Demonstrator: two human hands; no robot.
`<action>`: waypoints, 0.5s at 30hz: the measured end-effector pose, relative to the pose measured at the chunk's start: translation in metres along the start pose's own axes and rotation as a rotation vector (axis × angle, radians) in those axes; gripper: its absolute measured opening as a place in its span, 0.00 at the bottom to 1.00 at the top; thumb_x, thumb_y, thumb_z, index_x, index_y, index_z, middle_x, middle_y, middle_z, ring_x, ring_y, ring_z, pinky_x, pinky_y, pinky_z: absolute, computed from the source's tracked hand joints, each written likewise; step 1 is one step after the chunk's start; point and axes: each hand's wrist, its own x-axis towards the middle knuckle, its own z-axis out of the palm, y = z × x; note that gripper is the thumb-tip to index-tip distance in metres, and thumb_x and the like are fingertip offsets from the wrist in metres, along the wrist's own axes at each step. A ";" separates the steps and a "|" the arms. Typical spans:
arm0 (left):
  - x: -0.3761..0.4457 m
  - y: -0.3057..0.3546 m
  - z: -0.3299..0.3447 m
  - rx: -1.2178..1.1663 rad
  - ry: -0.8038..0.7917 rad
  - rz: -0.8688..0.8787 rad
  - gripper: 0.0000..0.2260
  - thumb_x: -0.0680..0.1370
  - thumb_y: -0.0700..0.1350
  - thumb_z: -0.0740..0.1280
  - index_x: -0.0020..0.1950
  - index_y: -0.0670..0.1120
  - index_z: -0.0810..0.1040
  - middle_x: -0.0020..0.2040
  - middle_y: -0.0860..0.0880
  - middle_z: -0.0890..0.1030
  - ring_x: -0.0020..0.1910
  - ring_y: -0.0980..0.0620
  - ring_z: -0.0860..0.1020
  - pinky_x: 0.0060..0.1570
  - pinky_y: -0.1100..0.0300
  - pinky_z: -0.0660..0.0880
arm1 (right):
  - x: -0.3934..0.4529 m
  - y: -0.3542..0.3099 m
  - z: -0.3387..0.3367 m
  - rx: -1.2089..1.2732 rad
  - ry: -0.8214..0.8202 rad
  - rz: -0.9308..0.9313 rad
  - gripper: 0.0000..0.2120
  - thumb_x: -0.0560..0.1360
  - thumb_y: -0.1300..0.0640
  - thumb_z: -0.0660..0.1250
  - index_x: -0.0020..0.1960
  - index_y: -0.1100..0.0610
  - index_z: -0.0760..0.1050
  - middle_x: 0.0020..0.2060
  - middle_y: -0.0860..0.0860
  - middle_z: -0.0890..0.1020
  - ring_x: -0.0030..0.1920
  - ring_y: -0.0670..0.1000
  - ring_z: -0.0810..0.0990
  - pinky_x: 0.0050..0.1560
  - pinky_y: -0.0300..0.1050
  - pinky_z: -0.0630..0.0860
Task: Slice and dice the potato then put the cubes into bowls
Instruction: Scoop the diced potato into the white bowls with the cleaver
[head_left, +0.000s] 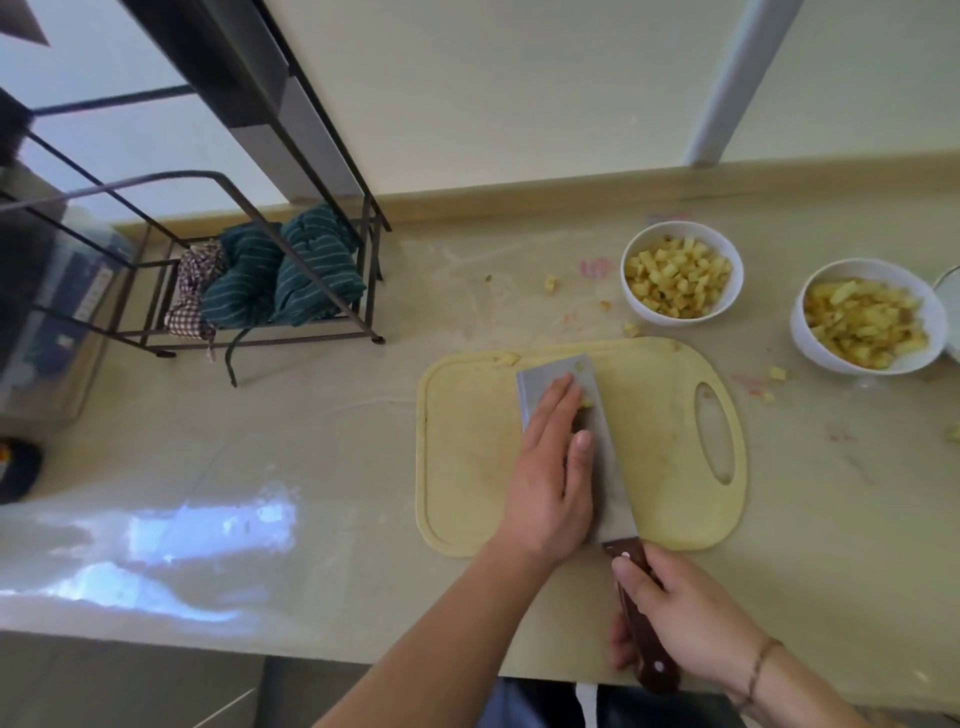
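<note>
The right hand (691, 618) has its fingers curled round the brown wooden handle of a cleaver (597, 441), a firm grip near the table's front edge; the broad blade lies nearly flat over the yellow cutting board (665, 457), tip pointing away from the person. The left hand (545, 467) rests on the blade's upper face with fingers straight and together, thumb alongside, holding nothing; a few small potato bits (586, 402) show on the blade just beside its fingertips, and another scrap (506, 358) sits at the board's far edge. Most of the diced potato is already in two white bowls on the beige table (311, 441) beyond the board: the nearer bowl (681, 273) to the board's far right corner, the second bowl (870, 317) further right; stray cubes (550, 283) lie scattered on the table around them. At the far left stands a dark metal rack (249, 291) holding green striped cloths (291, 275) and a checked one.
</note>
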 end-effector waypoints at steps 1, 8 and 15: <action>0.002 -0.001 -0.009 -0.002 -0.018 0.055 0.24 0.86 0.53 0.53 0.79 0.42 0.66 0.80 0.49 0.65 0.80 0.56 0.60 0.79 0.59 0.58 | 0.000 0.000 -0.001 0.019 -0.005 0.006 0.09 0.83 0.54 0.58 0.51 0.59 0.70 0.31 0.61 0.83 0.32 0.62 0.84 0.32 0.50 0.79; 0.061 -0.045 -0.070 0.409 -0.103 0.068 0.22 0.82 0.33 0.57 0.77 0.41 0.69 0.77 0.44 0.70 0.79 0.47 0.63 0.79 0.52 0.60 | 0.001 0.003 -0.001 0.043 -0.008 0.019 0.06 0.83 0.54 0.57 0.54 0.55 0.71 0.32 0.61 0.84 0.33 0.62 0.84 0.35 0.52 0.80; 0.071 -0.065 -0.082 0.609 -0.004 0.385 0.14 0.73 0.29 0.72 0.58 0.37 0.84 0.55 0.41 0.85 0.57 0.40 0.82 0.60 0.46 0.79 | 0.000 0.002 0.000 0.074 0.008 0.020 0.06 0.83 0.54 0.57 0.55 0.53 0.72 0.32 0.61 0.83 0.33 0.62 0.84 0.31 0.47 0.78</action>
